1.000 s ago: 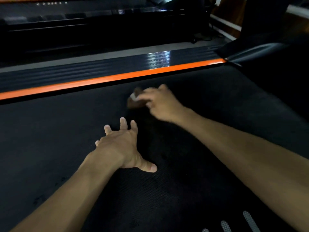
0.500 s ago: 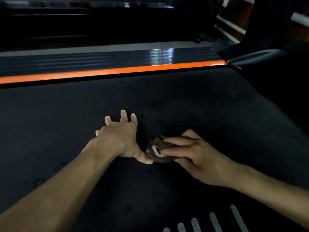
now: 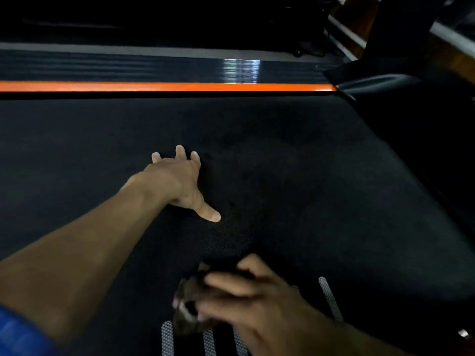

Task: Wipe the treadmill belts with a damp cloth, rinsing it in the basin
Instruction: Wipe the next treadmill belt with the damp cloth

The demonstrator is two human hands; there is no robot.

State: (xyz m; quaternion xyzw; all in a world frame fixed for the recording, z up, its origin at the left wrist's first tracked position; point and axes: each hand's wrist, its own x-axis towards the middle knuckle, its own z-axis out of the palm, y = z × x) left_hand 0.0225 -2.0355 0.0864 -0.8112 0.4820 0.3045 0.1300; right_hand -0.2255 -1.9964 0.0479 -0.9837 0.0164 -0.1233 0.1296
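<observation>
A left hand (image 3: 177, 181) lies flat on the dark belt (image 3: 295, 163), fingers spread and relaxed, thumb pointing toward 4 o'clock. At 6 o'clock from it, a blurred right hand (image 3: 257, 301) grips a brown cloth (image 3: 190, 309) against the belt. An orange stripe (image 3: 164, 86) crosses at 12 o'clock.

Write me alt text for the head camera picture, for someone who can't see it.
A person's right hand, blurred, presses a dark cloth onto a black treadmill belt near its white stripes. The left hand rests on the belt with fingers spread. Beyond the belt runs an orange strip along a ribbed dark side rail.
</observation>
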